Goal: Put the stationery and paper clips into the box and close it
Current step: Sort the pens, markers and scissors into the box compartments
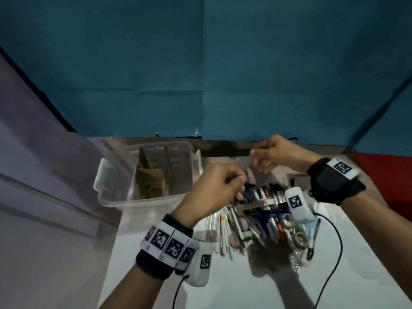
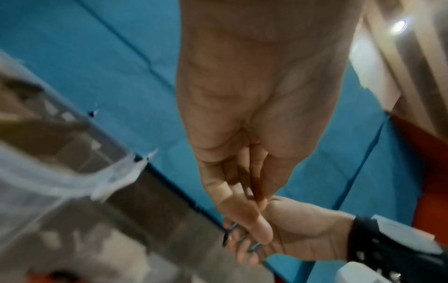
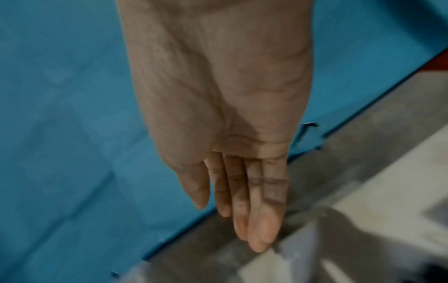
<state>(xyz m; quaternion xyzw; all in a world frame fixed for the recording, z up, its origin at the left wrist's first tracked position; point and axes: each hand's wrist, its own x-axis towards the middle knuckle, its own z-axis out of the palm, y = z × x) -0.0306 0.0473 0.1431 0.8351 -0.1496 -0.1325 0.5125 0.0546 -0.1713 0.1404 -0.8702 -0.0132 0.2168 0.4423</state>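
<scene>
**Loading stationery into the clear box**

I am keeping the open clear box (image 1: 145,172) at rear left as target. The stationery pile (image 1: 267,219), clips included, is lying beside it. My left hand (image 1: 214,188) is curling over the pens; whether it grips one, I cannot tell. My right hand (image 1: 276,152) is hovering, fingers straight, together

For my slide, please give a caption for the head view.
Both hands hover above piled pens beside an open clear box.
</scene>
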